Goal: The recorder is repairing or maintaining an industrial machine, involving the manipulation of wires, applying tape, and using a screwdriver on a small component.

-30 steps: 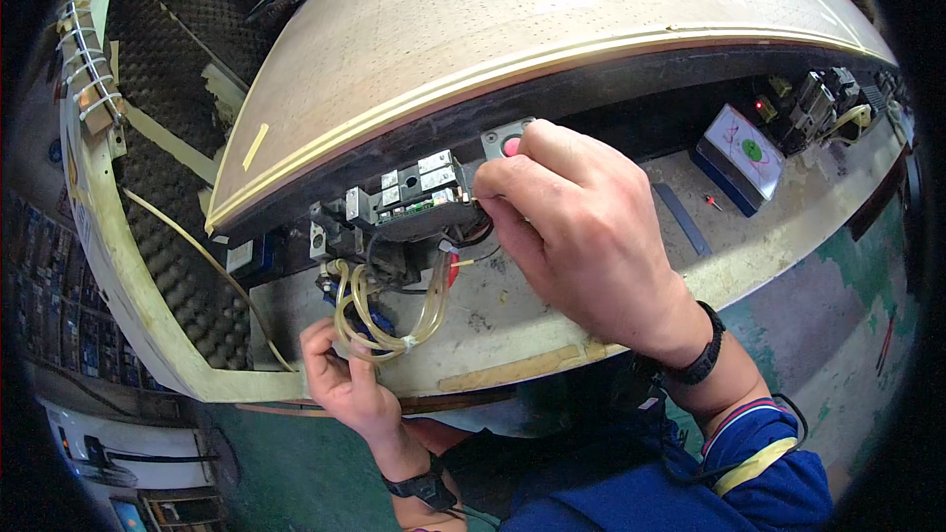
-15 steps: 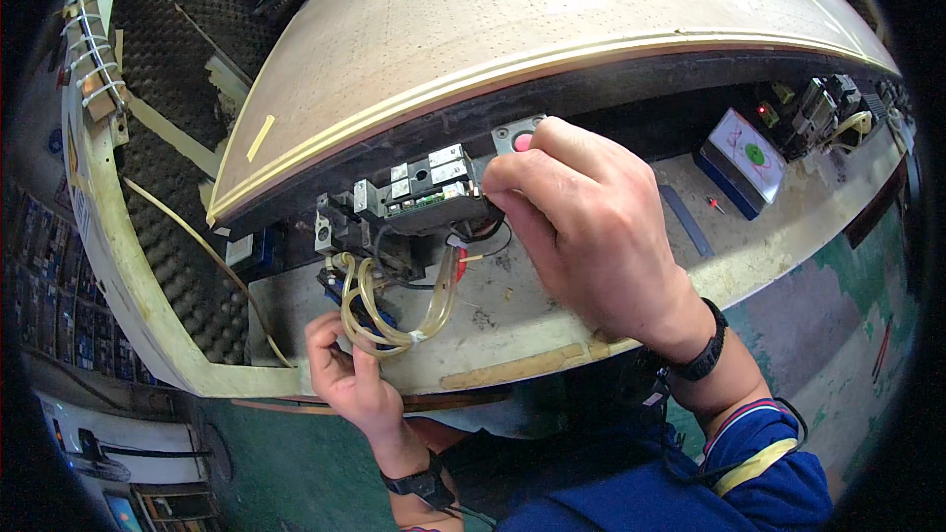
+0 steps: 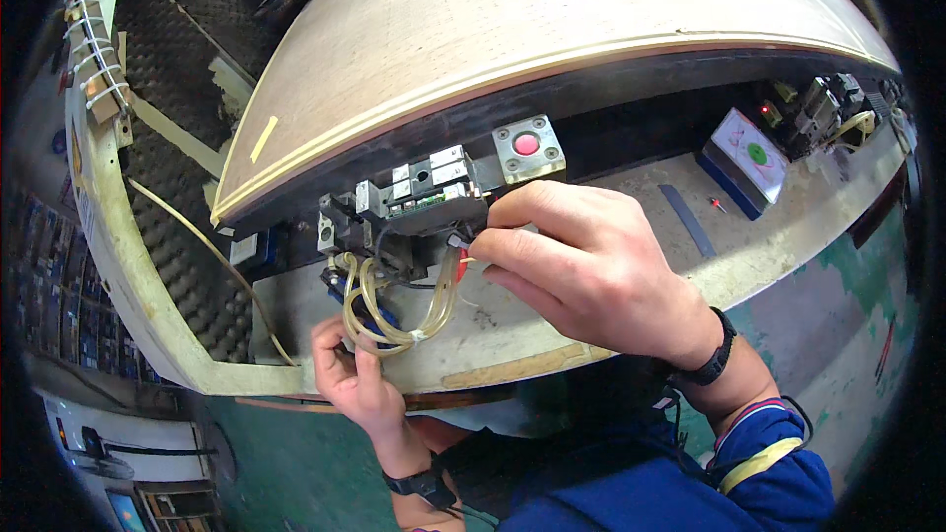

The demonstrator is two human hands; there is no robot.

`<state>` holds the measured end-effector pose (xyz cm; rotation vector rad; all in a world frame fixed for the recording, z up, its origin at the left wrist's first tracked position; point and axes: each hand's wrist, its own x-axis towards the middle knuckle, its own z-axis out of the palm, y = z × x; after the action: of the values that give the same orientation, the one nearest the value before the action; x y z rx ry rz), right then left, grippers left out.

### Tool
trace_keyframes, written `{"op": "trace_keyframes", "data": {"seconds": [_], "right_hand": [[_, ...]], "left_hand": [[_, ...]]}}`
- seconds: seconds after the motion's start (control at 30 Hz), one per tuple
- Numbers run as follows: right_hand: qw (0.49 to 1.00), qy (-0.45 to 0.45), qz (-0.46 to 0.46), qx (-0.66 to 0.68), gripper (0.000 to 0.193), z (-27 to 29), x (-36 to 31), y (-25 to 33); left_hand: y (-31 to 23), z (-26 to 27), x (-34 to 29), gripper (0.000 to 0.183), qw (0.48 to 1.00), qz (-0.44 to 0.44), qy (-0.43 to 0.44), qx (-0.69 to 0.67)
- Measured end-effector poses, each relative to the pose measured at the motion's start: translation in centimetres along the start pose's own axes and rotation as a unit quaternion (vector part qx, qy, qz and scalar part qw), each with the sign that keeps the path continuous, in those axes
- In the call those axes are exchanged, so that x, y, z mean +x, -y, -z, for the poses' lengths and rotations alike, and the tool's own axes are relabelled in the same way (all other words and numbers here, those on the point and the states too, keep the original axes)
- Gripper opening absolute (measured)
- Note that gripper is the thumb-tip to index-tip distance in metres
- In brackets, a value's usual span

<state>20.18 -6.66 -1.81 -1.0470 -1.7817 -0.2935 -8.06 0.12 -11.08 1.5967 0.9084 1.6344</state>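
Note:
My left hand (image 3: 360,384) is closed at the bottom of a looped bundle of clear yellowish tubing (image 3: 399,337), its thumb and fingers around the lower loop. Blue material shows behind the loops. My right hand (image 3: 601,271) has its fingers drawn together beside a red piece (image 3: 462,264) and a thin pale stick, just right of the tubing. Whatever is between those fingertips is too small or hidden to make out. Above them sits a dark valve-like assembly (image 3: 429,202) with silver blocks and a green strip. The metal block with the round red button (image 3: 526,145) is fully visible.
A large wooden board (image 3: 552,30) edged with yellow tape spans the back. On the right of the pale ledge are a flat grey strip (image 3: 687,220), a small red-tipped piece (image 3: 717,205), a blue-and-white box (image 3: 744,163) and more machinery (image 3: 823,113). Dark foam (image 3: 187,256) lies left.
My right hand has come down and nearer from the red-button block, uncovering it, to beside the red piece by the tubing. My left hand stays at the loops.

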Motion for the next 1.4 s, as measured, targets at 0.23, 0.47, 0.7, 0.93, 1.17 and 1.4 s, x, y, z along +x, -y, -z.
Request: {"op": "trace_keyframes", "data": {"seconds": [0.23, 0.47, 0.7, 0.93, 1.17, 1.4], "right_hand": [[0.999, -0.015, -0.033, -0.031, 0.022, 0.1, -0.6, -0.4], [0.988, -0.098, -0.106, -0.05, 0.016, -0.3, -1.2, -0.5], [0.98, -0.127, -0.132, -0.079, 0.017, -1.3, -1.2, -0.3], [0.979, -0.14, -0.122, -0.088, 0.019, -1.6, -0.8, -0.2], [0.977, -0.141, -0.109, -0.114, 0.021, -2.0, -0.3, 0.0], [0.979, -0.122, -0.125, -0.105, 0.015, -2.1, -0.3, 0.1]], "left_hand": [[0.2, 0.0, 0.0, 0.017, 1.0, -0.008, 0.005, 0.001], [0.9, 1.2, -0.5, 0.026, 1.0, -0.007, 0.017, 0.006], [1.0, 1.1, -0.6, 0.03, 0.999, -0.006, 0.018, 0.037], [0.5, 1.1, -0.6, 0.028, 0.998, -0.014, 0.018, 0.059], [0.6, 1.0, -0.7, 0.025, 0.998, -0.021, 0.021, 0.056], [0.1, 0.5, -0.6, 0.023, 0.999, -0.011, 0.022, 0.044]]}}
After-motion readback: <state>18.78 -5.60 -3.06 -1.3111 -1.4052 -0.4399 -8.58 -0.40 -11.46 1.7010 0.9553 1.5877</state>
